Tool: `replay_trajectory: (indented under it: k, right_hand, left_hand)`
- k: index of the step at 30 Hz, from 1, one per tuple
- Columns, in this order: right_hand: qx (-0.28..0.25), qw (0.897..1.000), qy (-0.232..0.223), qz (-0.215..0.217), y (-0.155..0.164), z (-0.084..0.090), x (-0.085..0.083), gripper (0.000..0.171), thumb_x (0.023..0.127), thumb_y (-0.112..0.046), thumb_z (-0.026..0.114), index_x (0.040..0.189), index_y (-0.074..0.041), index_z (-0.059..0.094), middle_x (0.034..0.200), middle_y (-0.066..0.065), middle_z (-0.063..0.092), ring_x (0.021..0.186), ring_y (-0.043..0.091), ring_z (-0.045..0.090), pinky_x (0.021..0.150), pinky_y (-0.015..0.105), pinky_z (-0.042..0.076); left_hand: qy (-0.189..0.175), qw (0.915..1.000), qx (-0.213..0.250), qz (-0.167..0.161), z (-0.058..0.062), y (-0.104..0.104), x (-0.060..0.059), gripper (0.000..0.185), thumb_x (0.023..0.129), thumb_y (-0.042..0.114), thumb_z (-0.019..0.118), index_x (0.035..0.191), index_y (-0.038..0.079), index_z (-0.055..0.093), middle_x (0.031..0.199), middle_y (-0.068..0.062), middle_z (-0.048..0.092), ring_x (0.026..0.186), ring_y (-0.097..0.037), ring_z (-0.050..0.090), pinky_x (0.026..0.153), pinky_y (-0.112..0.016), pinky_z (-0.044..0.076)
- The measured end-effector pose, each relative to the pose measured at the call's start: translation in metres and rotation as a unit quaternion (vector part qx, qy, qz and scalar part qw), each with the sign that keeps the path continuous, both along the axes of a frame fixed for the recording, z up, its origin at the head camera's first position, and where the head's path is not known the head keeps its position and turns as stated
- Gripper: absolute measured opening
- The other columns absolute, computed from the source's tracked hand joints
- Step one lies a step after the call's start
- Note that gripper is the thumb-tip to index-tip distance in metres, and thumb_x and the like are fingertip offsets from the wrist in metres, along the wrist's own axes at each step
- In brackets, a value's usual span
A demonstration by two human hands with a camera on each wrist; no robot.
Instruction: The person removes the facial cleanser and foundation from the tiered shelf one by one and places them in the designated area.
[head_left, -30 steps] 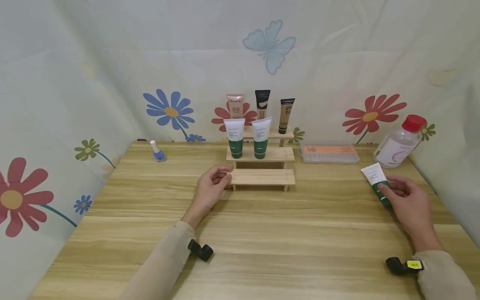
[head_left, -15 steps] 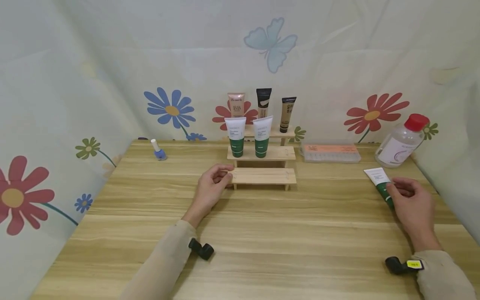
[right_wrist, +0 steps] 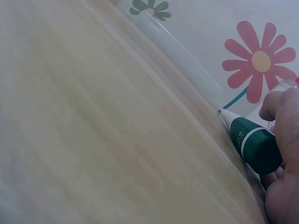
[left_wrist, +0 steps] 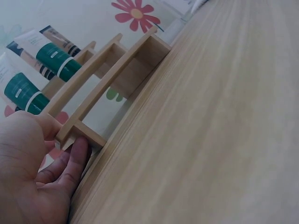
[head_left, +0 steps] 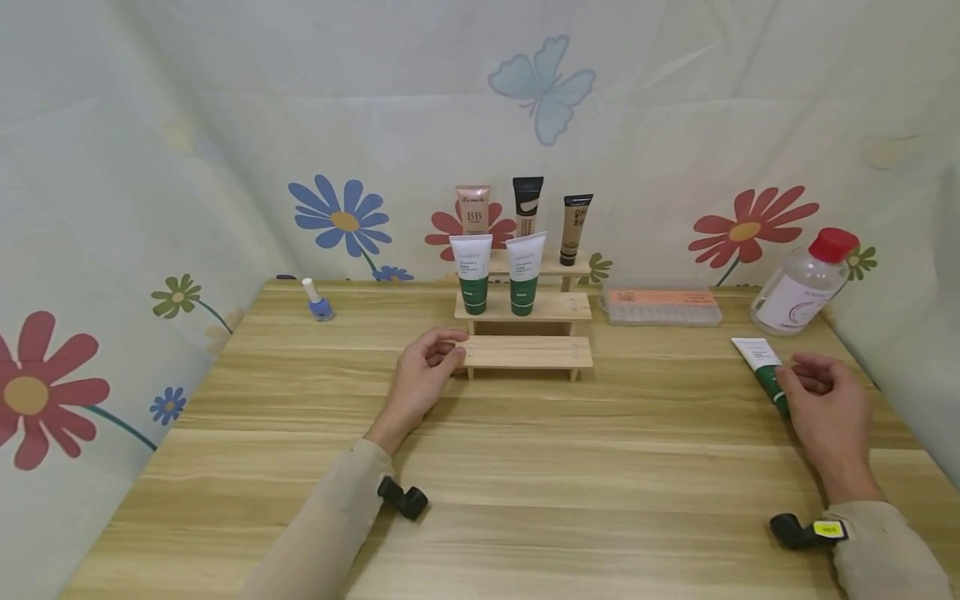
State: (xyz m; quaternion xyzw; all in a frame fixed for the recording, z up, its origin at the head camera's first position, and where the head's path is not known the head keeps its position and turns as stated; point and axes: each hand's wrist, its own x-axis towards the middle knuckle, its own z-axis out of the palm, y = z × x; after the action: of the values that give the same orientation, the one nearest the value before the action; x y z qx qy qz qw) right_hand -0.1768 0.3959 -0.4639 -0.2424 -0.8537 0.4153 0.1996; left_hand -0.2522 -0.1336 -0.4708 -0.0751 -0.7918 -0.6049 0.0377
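While the right hand (head_left: 825,408) lies at about 4 o'clock on the pale wooden worktop (head_left: 525,467), its fingers (right_wrist: 280,116) are curled round the green cap end of a white-and-green cosmetic tube (head_left: 765,371), which lies flat with its white crimped end pointing toward 11 o'clock. At the centre, the left hand (head_left: 420,379) rests at the left end of a three-step light wooden display rack (head_left: 525,352); thumb and fingers (left_wrist: 70,163) pinch the lowest step. Two matching white-and-green tubes (head_left: 497,273) stand on the middle step. Beyond the held tube, toward 1 o'clock, stands a clear red-capped bottle (head_left: 802,283), tilted.
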Motion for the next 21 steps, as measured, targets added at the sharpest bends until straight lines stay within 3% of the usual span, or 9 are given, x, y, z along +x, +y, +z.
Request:
replay_trajectory:
  k: [3, 7, 11, 15, 21]
  right_hand:
    - [-0.022, 1.0, 0.019, -0.011, -0.002, 0.001, 0.0, 0.048, 0.107, -0.032, 0.072, 0.149, -0.01, 0.065, 0.119, -0.01, 0.064, 0.095, -0.011, 0.053, 0.084, 0.009, 0.043]
    - [-0.045, 0.995, 0.078, -0.037, -0.006, 0.004, -0.001, 0.045, 0.104, -0.031, 0.075, 0.147, -0.021, 0.066, 0.119, -0.024, 0.058, 0.108, -0.007, 0.055, 0.096, 0.014, 0.043]
    - [-0.035, 0.988, 0.138, -0.051, -0.013, 0.011, -0.003, 0.052, 0.102, -0.033, 0.079, 0.151, -0.026, 0.065, 0.129, -0.025, 0.057, 0.117, -0.005, 0.052, 0.101, 0.021, 0.039]
    - [-0.028, 0.984, 0.166, -0.051, -0.022, 0.019, -0.004, 0.056, 0.101, -0.034, 0.081, 0.153, -0.028, 0.063, 0.134, -0.025, 0.057, 0.121, -0.006, 0.051, 0.103, 0.022, 0.036]
    - [-0.045, 0.978, 0.203, -0.005, -0.044, 0.036, -0.01, 0.06, 0.103, -0.026, 0.08, 0.158, -0.027, 0.058, 0.145, -0.015, 0.06, 0.129, 0.002, 0.053, 0.101, 0.023, 0.04]
  left_hand:
    - [-0.002, 1.0, 0.0, -0.001, 0.0, 0.0, 0.0, 0.02, 0.111, 0.02, 0.071, 0.129, 0.017, 0.079, 0.116, -0.01, 0.074, 0.107, -0.023, 0.07, 0.091, -0.029, 0.059]
    - [-0.002, 1.0, 0.0, -0.001, 0.0, -0.001, 0.001, 0.02, 0.111, 0.02, 0.071, 0.13, 0.017, 0.079, 0.116, -0.01, 0.074, 0.106, -0.023, 0.071, 0.089, -0.027, 0.059]
    - [0.001, 1.0, 0.002, 0.0, 0.001, -0.001, 0.001, 0.021, 0.111, 0.019, 0.071, 0.131, 0.015, 0.078, 0.115, -0.01, 0.075, 0.105, -0.024, 0.071, 0.087, -0.026, 0.059]
    - [0.003, 1.0, 0.0, 0.001, 0.0, -0.001, 0.001, 0.022, 0.111, 0.019, 0.071, 0.131, 0.014, 0.078, 0.114, -0.01, 0.075, 0.104, -0.023, 0.071, 0.087, -0.026, 0.06]
    - [0.001, 1.0, 0.002, -0.002, -0.001, 0.0, 0.001, 0.02, 0.111, 0.02, 0.071, 0.13, 0.017, 0.079, 0.114, -0.01, 0.075, 0.104, -0.023, 0.071, 0.088, -0.027, 0.061]
